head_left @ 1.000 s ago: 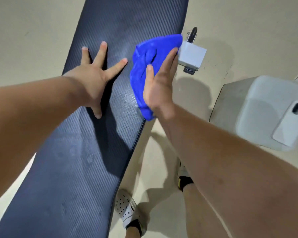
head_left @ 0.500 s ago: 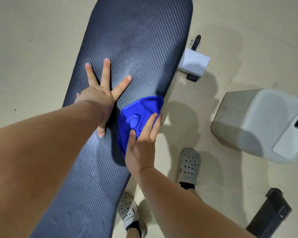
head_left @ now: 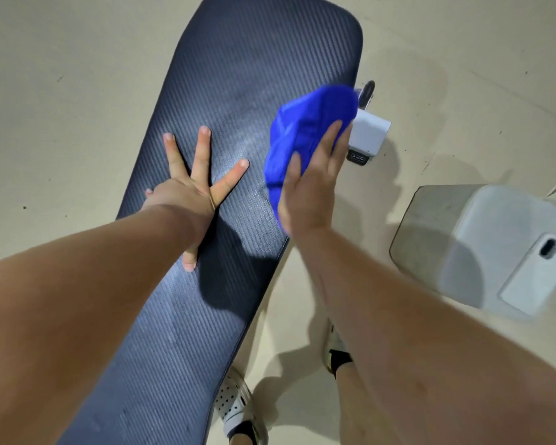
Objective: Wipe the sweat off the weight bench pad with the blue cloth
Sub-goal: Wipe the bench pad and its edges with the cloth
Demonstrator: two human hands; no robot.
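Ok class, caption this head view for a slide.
Right hand presses blue cloth on the bench pad edge; left hand braces, fingers spread.

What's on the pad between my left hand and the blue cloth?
Nothing: the head view shows only bare bench pad between the left hand and the blue cloth.

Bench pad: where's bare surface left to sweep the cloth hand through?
Bare: the far end of the dark ribbed bench pad, beyond the left hand and the blue cloth; also the near stretch between the left forearm and the pad's right edge. Crowded: the middle, where the right hand and cloth sit beside the left fingers.
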